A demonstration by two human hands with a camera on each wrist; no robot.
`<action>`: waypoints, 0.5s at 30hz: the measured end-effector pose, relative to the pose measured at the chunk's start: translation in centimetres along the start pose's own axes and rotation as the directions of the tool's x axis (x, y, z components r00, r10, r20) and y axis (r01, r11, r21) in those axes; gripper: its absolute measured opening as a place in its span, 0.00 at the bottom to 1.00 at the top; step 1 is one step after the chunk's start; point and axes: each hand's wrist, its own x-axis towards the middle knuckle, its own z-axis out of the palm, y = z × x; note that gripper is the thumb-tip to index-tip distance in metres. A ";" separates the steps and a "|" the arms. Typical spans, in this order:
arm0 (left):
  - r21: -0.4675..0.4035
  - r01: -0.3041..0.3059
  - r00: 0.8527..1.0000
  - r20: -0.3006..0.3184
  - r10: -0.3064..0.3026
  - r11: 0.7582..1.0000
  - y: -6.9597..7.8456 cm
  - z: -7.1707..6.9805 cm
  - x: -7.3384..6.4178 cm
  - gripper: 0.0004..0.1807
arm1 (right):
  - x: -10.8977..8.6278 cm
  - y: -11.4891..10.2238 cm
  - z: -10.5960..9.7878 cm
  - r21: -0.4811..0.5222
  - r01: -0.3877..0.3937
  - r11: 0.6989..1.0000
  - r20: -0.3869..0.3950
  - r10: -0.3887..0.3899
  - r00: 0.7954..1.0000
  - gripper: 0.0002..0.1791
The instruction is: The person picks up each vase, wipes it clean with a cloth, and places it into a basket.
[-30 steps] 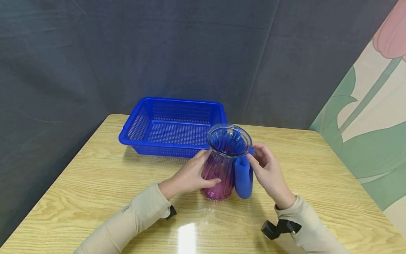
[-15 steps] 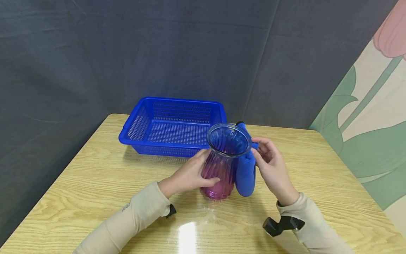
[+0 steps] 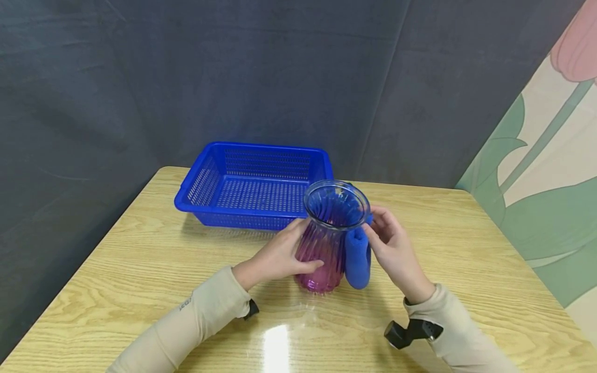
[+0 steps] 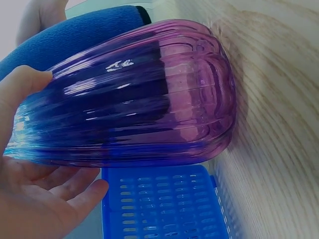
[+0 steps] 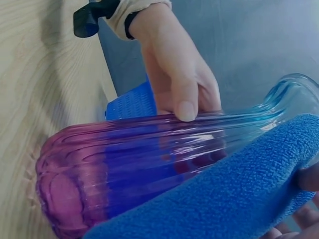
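Observation:
A fluted glass vase [image 3: 322,254], blue at its flared rim and pink at the base, stands upright on the table. My left hand [image 3: 282,259] grips its left side, with the thumb across the front; the left wrist view shows the fingers around the far side. On the vase's right side hangs a folded blue terry cloth [image 3: 357,261]. My right hand [image 3: 394,248] pinches this cloth near its top, just below the vase rim. In the right wrist view the cloth [image 5: 219,194] lies along the glass, and only part of the right hand's fingers shows.
Behind the vase and to its left sits a blue perforated plastic basket [image 3: 254,211]. Everything rests on a wood-grain table [image 3: 140,274]. A dark curtain [image 3: 261,72] hangs behind it, and a flower-painted panel [image 3: 555,197] stands at the right.
My right hand moved the cloth slightly up and away to the right, then brought it back down and left beside the vase. The left hand and the vase stay in place.

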 end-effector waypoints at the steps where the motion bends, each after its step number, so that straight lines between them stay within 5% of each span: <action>1: 0.003 0.000 1.000 0.000 0.000 1.000 0.0 0.0 0.0 0.49 | 0.0 0.1 0.1 -0.012 0.000 1.000 0.007 0.000 1.000 0.12; 15: 0.014 0.006 1.000 -0.010 -0.006 1.000 -0.1 0.1 0.0 0.50 | -0.4 1.5 0.5 -0.078 -0.054 0.995 0.027 0.056 0.998 0.14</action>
